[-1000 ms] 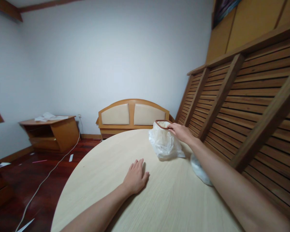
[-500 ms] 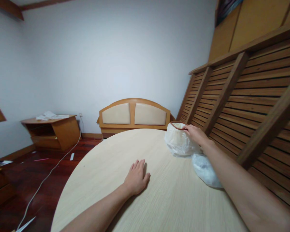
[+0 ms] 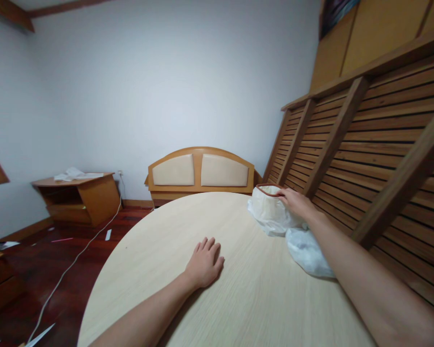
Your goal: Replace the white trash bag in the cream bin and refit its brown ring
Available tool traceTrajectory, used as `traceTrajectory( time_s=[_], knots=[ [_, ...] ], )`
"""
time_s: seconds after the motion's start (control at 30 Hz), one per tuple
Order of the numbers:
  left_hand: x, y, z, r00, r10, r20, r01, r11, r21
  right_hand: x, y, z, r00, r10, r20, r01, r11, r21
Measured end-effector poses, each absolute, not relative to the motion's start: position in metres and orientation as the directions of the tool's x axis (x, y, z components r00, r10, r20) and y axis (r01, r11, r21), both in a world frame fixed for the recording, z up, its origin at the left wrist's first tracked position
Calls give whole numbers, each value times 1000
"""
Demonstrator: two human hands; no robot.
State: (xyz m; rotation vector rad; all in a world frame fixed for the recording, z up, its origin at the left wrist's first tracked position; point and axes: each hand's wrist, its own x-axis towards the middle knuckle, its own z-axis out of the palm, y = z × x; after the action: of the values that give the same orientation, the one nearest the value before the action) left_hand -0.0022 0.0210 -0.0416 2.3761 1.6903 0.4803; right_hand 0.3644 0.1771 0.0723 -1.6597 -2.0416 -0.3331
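My left hand [image 3: 204, 263] lies palm down on the round pale wood table [image 3: 159, 241], fingers stretched out and holding nothing. At the table's far right, my right hand [image 3: 295, 201] is closed on the brown rim of a whitish basket-like container [image 3: 273, 205]. A crumpled white plastic bag [image 3: 265, 223] is gathered around its lower part. The container's opening faces up; what it holds, if anything, cannot be made out. Closer to me, partly under my right forearm, a second white plastic bundle [image 3: 307, 253] rests on the table.
A slatted wooden frame [image 3: 347, 140] leans along the right side, close to my right arm. Behind the table stands a headboard [image 3: 202, 168] with cream panels. To the left are a low cabinet [image 3: 97, 197] with papers and a white cable [image 3: 67, 267] across the dark floor.
The container's rim has shifted slightly right, with my right hand still on it. The plastic around it sits lower, showing more of its wall. My left hand stays in place.
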Motion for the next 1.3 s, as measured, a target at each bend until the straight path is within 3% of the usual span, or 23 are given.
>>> traceTrajectory(
  time_s=[0.17,0.37,0.5,0.67,0.8,1.07,1.3],
  knots=[
    [-2,18,-40,303,941,152,884,-337,324,362,172,71,-159,851,501,968,234,-91],
    [-3,17,-43,309,938,155,885,-343,315,348,161,65,-49,811,583,986,134,-104],
    [-4,21,-46,346,921,181,869,-387,310,313,139,49,-107,789,605,972,211,-103],
    [-6,35,-50,414,880,233,841,-468,273,248,96,-3,-320,804,501,896,428,-116],
    [-8,49,-52,476,851,220,812,-522,260,216,71,-42,-479,810,338,820,550,-155],
    [-13,49,-54,509,831,225,792,-554,254,225,63,-50,-563,821,97,771,564,-295],
    [-14,47,-51,536,820,203,782,-572,247,227,64,-49,-565,822,75,770,557,-312]
  ],
)
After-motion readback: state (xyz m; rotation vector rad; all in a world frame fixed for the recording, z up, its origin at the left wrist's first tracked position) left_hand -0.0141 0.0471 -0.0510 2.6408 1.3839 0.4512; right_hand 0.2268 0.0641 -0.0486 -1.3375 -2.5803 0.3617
